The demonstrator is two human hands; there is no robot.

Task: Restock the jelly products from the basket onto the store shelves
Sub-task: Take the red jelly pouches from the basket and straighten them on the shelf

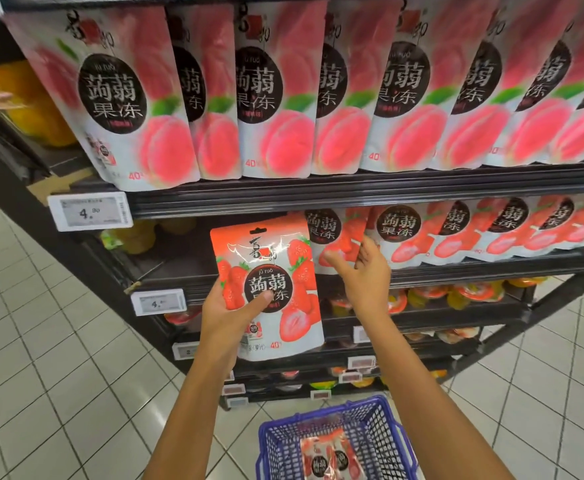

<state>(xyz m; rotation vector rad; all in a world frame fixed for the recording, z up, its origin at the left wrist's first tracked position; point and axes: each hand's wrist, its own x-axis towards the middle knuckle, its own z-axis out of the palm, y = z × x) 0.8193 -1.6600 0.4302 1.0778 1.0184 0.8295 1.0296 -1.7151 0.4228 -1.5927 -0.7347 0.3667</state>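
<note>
Strawberry jelly pouch (273, 258) stands nearly upright in your left hand (226, 317), long axis vertical with the top leaning a little left. The fingers wrap behind its lower left edge and the thumb is pressed across the printed front.

Your right hand (370, 271) is up beside it, fingers loose and spread, holding nothing. Its fingertips are at the leftmost packs in the row of strawberry pouches (491, 230), though you cannot tell whether they actually touch.

What matters for the next move is the bare stretch of the middle shelf (179, 268). It lies behind your pouch and to its left, at the left end of that row. The pouch already faces forward like the others, so it should go straight in and slightly up without any turning. Your left hand is the nearer one to that gap, while the right is better placed to steady the row.

Peach pouches (283, 98) fill the shelf above, so keep under its front lip. Down by your feet, the basket (384, 431) holds spare pouches (332, 459), so the restocking looks unfinished.
</note>
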